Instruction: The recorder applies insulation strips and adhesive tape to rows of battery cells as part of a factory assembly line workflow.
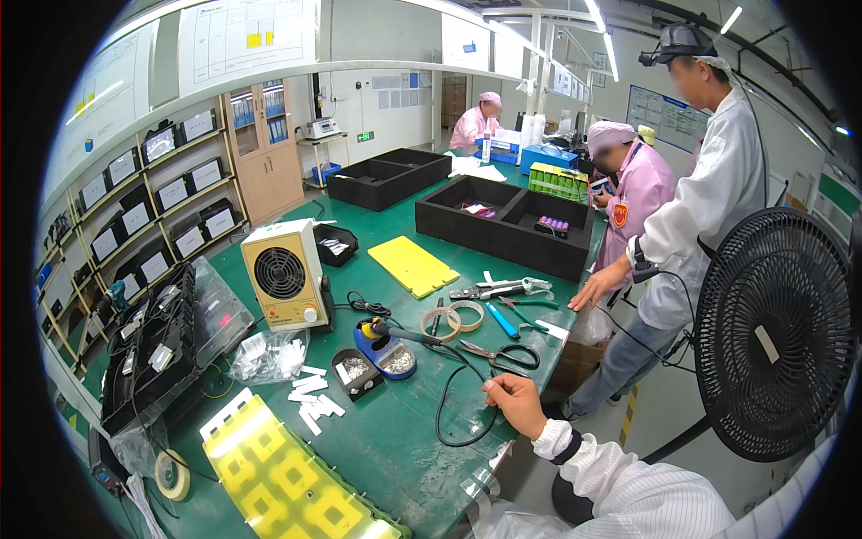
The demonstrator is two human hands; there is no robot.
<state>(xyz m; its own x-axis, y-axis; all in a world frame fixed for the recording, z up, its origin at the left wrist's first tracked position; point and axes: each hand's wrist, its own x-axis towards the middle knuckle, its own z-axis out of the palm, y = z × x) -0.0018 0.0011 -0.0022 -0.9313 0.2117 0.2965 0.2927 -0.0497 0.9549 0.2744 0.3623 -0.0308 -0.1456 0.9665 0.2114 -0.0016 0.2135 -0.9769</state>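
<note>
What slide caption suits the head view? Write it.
Right hand pinching a black cable over a green workbench, near scissors and a soldering iron.

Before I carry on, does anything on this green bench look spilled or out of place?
The loose white strips look untidy: they lie scattered at odd angles beside the clear plastic bag, as if spilled. No obvious damage stands out.

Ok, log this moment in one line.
right hand: pinching black cable | left hand: out of view | soldering iron: in blue stand
</note>
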